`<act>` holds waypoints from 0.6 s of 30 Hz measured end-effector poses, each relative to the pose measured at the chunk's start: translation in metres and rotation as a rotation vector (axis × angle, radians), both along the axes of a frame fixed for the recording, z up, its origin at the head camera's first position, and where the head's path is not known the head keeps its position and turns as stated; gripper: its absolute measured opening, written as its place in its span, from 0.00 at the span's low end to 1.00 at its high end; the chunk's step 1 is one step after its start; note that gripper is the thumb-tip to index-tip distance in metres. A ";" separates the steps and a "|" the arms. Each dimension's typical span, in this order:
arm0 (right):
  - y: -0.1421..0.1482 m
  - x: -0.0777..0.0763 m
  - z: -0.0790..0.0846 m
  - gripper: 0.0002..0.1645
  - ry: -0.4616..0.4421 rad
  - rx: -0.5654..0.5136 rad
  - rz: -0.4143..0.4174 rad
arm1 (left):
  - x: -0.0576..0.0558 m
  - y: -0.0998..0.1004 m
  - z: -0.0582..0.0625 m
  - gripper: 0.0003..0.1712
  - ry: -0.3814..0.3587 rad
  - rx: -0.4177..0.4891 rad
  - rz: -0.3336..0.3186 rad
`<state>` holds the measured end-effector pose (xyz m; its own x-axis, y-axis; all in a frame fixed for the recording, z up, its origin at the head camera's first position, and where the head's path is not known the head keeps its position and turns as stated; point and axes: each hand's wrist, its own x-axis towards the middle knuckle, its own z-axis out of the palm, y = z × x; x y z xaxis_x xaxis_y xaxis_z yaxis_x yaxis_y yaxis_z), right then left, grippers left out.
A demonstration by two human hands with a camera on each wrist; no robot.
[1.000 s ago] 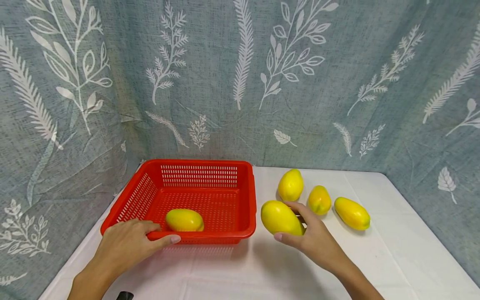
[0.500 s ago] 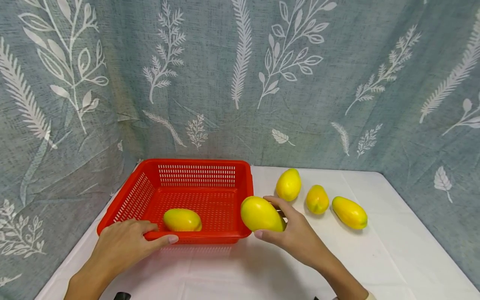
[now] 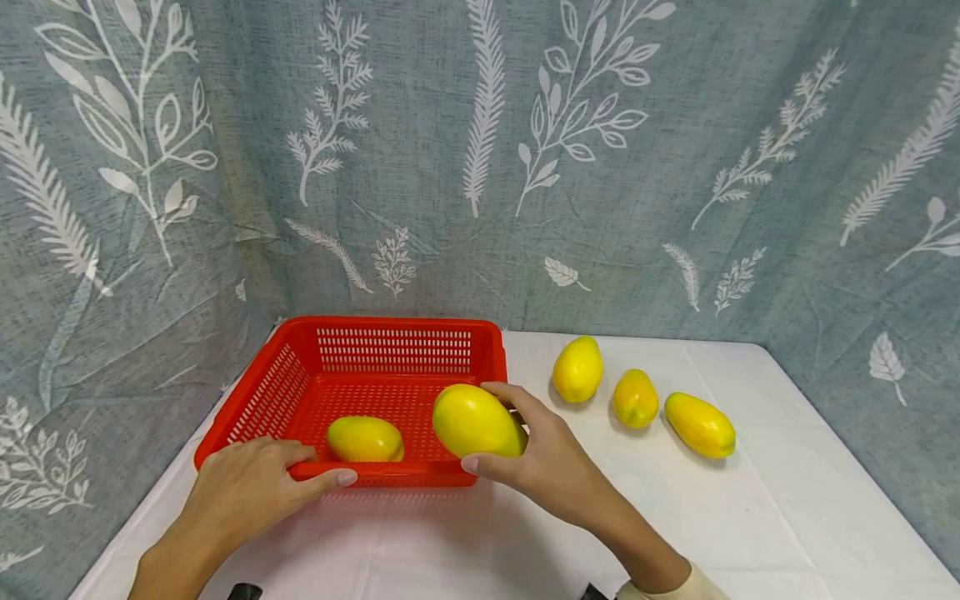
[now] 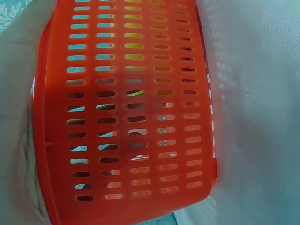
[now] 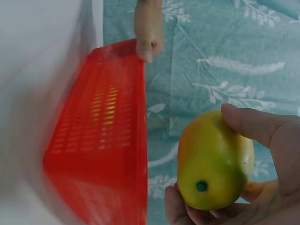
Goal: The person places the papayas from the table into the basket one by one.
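My right hand (image 3: 547,454) holds a yellow mango (image 3: 477,422) above the right front part of the red plastic basket (image 3: 491,367), thumb on its near side and fingers round the far side. In the right wrist view the held mango (image 5: 213,164) shows its small green stem end and an orange blush. At the basket's front left rim, my left hand (image 3: 251,483) grips the edge with the thumb lying along it. Another mango (image 3: 365,439) lies inside the basket behind the front wall. The left wrist view shows yellow through the slotted basket wall (image 4: 126,112).
Right of the basket, three more mangoes lie on the white tablecloth (image 3: 735,517): a yellow mango (image 3: 577,370) at the back, a smaller mango (image 3: 635,399) and a longer mango (image 3: 700,425). A patterned grey-green curtain (image 3: 420,167) hangs behind and on both sides.
My right hand has carried the mango leftward from the table beside the basket to over the basket's right front part. My left hand has stayed on the rim.
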<state>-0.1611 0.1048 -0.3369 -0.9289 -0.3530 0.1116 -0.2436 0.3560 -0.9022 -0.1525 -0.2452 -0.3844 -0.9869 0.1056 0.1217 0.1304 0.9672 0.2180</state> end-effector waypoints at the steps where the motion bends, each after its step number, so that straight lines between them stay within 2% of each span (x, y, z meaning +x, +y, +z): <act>1: -0.002 -0.001 0.000 0.42 0.006 -0.002 0.005 | 0.000 0.000 0.000 0.47 0.001 0.000 0.000; 11: -0.020 -0.014 -0.003 0.43 0.018 0.013 0.046 | 0.001 0.001 0.000 0.48 0.003 0.002 0.005; 18: -0.030 -0.022 -0.003 0.42 0.005 0.051 0.055 | 0.000 0.001 0.001 0.51 -0.027 0.000 0.014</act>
